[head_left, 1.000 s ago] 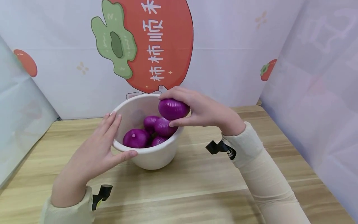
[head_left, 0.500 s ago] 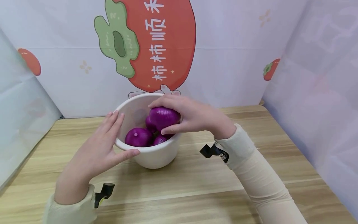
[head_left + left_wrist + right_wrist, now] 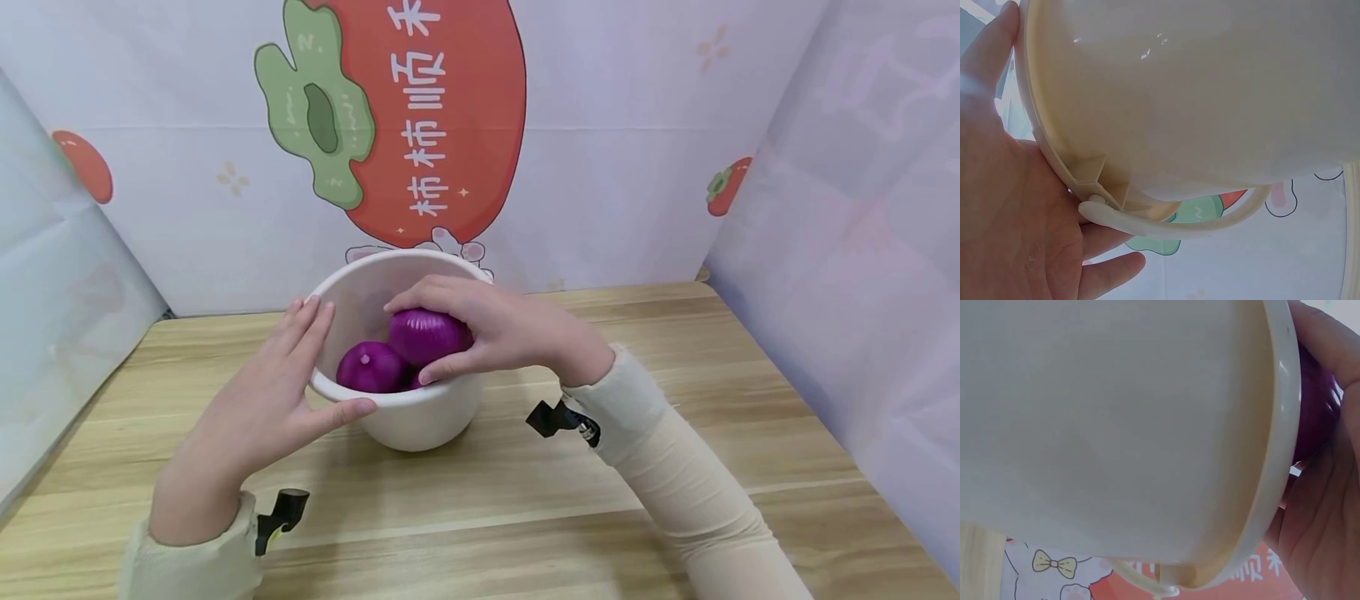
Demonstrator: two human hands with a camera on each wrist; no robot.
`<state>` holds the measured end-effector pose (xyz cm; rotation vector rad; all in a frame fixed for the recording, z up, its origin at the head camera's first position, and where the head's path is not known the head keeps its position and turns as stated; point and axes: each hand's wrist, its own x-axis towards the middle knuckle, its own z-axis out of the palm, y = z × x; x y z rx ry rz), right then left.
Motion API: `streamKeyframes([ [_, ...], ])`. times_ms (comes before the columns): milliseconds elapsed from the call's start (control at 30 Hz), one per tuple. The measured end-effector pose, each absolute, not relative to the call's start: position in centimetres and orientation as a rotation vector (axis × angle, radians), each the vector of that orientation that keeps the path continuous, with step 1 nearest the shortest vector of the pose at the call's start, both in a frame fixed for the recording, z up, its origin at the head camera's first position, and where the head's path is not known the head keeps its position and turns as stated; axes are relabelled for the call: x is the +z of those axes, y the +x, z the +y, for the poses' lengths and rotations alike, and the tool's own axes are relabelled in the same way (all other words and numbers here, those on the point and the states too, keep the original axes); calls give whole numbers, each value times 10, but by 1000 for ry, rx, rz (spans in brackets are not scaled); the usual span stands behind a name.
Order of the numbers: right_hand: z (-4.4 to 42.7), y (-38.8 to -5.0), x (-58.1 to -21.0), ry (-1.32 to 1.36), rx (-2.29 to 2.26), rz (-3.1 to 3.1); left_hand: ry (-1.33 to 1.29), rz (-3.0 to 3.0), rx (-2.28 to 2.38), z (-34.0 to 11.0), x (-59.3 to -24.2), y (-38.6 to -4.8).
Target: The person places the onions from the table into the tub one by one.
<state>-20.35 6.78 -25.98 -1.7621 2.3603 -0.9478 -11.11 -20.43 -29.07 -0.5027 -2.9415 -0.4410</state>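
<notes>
My right hand (image 3: 495,327) grips a purple onion (image 3: 426,335) by its sides, down inside the mouth of a white bucket (image 3: 420,423). Another purple onion (image 3: 371,367) lies in the bucket to the left, its stem end up; part of one more shows below the held one. The left hand (image 3: 258,400) rests against the bucket's left rim, fingers straight and thumb along the front. In the left wrist view, the bucket's handle (image 3: 1191,226) hangs from its hinge beside the left hand's fingers. The right wrist view shows the held onion (image 3: 1316,403) just past the rim.
The bucket stands on a wood-grain table (image 3: 480,517). A white printed cloth (image 3: 600,150) hangs behind it, with cloth walls at both sides. Small black mounts (image 3: 281,517) sit on both sleeves.
My right hand has lowered the held onion leftward and down, from above the bucket's right rim into its mouth. The left hand has kept its place at the rim.
</notes>
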Motion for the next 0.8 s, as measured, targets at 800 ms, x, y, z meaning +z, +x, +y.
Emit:
streamKeyframes([
  [800, 65, -200, -271, -1694, -927, 2389, -509, -2929, -440, -203, -291, -112],
])
